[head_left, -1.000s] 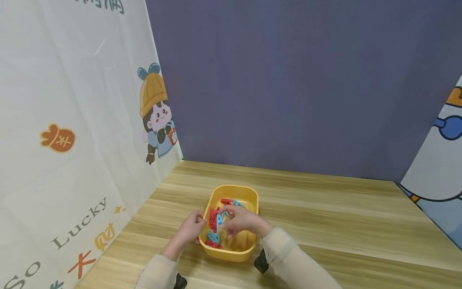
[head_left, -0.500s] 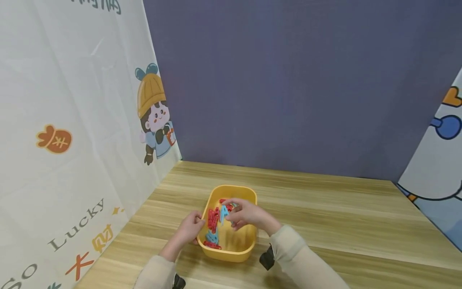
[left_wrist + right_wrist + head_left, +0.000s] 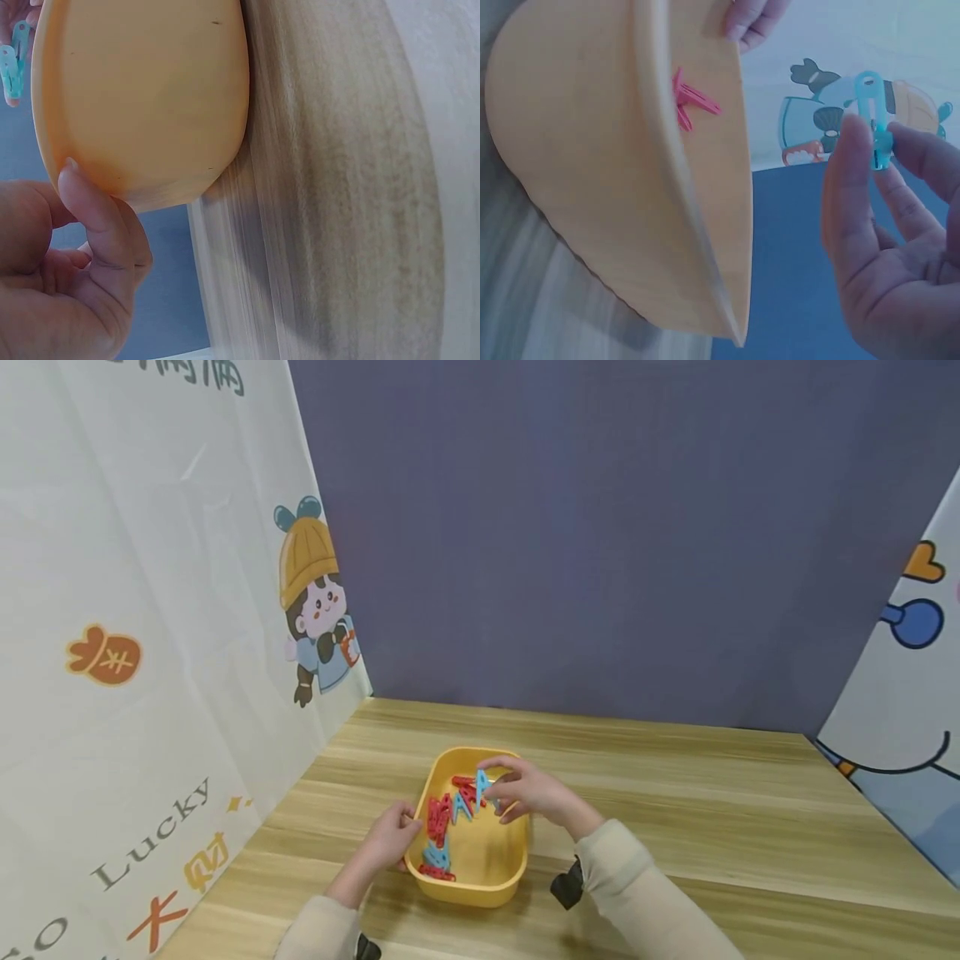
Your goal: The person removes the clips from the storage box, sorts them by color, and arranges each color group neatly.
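Note:
In the head view my right hand (image 3: 534, 791) pinches a light blue clothespin (image 3: 481, 789) over the far right part of a yellow plastic bin (image 3: 471, 894). The right wrist view shows that clothespin (image 3: 871, 101) between thumb and fingertip, above the bin's rim. My left hand (image 3: 392, 837) grips the bin's left rim; in the left wrist view its thumb (image 3: 94, 206) lies against the outer wall. Inside the bin, red clothespins (image 3: 438, 817) lie along the left side, with a blue clothespin (image 3: 461, 807) beside them and more blue ones (image 3: 436, 857) near the front left.
The bin stands on a wood-grain table (image 3: 675, 810). A dark blue-grey backdrop (image 3: 570, 543) rises behind the table, and a white printed sheet (image 3: 165, 568) hangs along its left side. Another printed sheet (image 3: 885, 693) borders the right.
My right hand has lifted a blue clothespin from among the others and moved up and to the right with it. The left hand keeps its grip on the rim.

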A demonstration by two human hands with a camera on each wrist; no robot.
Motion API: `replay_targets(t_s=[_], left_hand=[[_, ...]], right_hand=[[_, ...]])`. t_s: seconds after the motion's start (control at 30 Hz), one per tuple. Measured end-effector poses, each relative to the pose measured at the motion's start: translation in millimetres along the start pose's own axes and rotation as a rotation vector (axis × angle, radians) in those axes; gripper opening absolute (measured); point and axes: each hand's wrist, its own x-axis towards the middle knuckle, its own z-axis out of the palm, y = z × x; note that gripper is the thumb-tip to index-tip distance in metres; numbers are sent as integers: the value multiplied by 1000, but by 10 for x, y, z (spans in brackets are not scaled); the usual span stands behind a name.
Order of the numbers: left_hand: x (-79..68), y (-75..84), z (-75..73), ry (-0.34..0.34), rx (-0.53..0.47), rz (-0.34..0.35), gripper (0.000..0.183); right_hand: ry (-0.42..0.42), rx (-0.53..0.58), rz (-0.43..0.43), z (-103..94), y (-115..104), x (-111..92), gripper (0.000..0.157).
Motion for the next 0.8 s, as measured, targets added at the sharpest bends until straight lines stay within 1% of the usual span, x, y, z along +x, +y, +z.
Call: replay_targets(t_s=[0.13, 0.4, 0.6, 0.8], left_hand=[[-4, -13, 3, -2, -6, -6, 11], [1, -11, 9, -2, -7, 4, 11], [6, -9, 15, -1, -13, -7, 10], [5, 6, 15, -3, -10, -16, 11]], right_hand=[[16, 2, -7, -66, -15, -9, 46], [54, 7, -35, -228, -39, -44, 47], [83, 12, -47, -340, -52, -82, 48], [121, 19, -39, -451, -64, -124, 51]])
